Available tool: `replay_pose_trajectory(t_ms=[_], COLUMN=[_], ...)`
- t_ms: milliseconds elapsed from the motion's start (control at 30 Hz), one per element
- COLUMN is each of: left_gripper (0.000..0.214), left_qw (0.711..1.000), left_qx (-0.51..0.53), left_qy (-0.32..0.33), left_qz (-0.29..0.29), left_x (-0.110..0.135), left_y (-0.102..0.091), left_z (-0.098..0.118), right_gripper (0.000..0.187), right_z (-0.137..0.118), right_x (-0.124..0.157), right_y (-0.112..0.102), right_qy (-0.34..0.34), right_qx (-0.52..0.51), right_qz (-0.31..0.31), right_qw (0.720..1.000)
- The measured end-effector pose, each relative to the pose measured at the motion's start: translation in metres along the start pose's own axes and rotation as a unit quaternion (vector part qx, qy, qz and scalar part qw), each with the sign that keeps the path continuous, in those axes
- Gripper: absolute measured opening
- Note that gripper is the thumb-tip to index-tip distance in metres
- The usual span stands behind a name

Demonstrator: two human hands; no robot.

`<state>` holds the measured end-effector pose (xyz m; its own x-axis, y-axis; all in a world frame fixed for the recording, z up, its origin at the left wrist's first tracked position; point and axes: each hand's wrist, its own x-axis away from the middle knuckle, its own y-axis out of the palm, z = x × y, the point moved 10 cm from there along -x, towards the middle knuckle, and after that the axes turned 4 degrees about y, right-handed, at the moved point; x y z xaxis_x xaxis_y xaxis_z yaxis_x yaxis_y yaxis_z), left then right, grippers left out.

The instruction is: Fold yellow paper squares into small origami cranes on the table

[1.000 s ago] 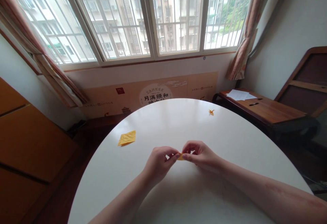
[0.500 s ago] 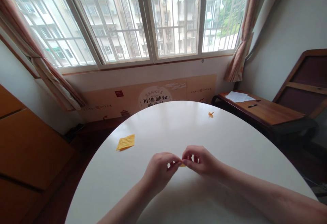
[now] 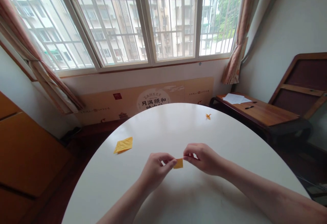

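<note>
A small yellow piece of folded paper [image 3: 178,163] is held up over the round white table [image 3: 163,128]. My left hand [image 3: 158,165] pinches its left edge between thumb and fingers. At its upper right corner are the closed fingertips of my right hand [image 3: 200,156], which seem to grip that corner. The paper's front face shows between the two hands. Farther back on the table, to the left, lies a larger stack of crinkled yellow paper [image 3: 123,145]. A small yellow origami crane [image 3: 208,116] stands near the far right edge.
Past the table's right edge is a wooden bench [image 3: 265,110] with white sheets of paper [image 3: 236,98] and a dark pen [image 3: 249,108]. A printed cardboard panel [image 3: 125,98] stands below the barred window [image 3: 171,26]. An orange-brown cabinet [image 3: 28,149] is on the left.
My fingertips, close together before, have drawn apart, and more of the small yellow paper shows between them. The whole view has shifted slightly.
</note>
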<state>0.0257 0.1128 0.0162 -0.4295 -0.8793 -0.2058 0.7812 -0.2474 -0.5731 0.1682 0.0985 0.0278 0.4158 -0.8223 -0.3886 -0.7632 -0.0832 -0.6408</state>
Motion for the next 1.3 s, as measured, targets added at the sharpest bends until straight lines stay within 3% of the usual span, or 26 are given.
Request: replay_pose_trajectory(t_ms=[167, 267, 700, 1067, 1300], left_gripper=[0.032, 0.036, 0.023, 0.037, 0.022], left_qw=[0.976, 0.963, 0.948, 0.966, 0.966], left_qx=[0.162, 0.196, 0.240, 0.181, 0.183], left_qy=[-0.143, -0.183, -0.196, -0.164, -0.164], left_qz=[-0.012, -0.032, -0.074, -0.088, -0.085], left_x=[0.000, 0.004, 0.008, 0.006, 0.007], left_y=[0.007, 0.015, 0.028, 0.029, 0.030], left_z=[-0.025, -0.030, -0.029, -0.033, -0.033], right_gripper=[0.013, 0.014, 0.018, 0.011, 0.010], right_z=[0.013, 0.021, 0.021, 0.015, 0.014], right_x=[-0.001, -0.001, 0.000, -0.001, 0.001], right_y=[-0.006, -0.003, 0.008, 0.009, 0.013], right_qy=[0.042, 0.050, 0.026, 0.020, 0.013], right_qx=[-0.038, -0.056, -0.108, -0.106, -0.135], right_qz=[0.023, 0.026, 0.013, -0.013, -0.026], right_qw=[0.998, 0.997, 0.994, 0.994, 0.990])
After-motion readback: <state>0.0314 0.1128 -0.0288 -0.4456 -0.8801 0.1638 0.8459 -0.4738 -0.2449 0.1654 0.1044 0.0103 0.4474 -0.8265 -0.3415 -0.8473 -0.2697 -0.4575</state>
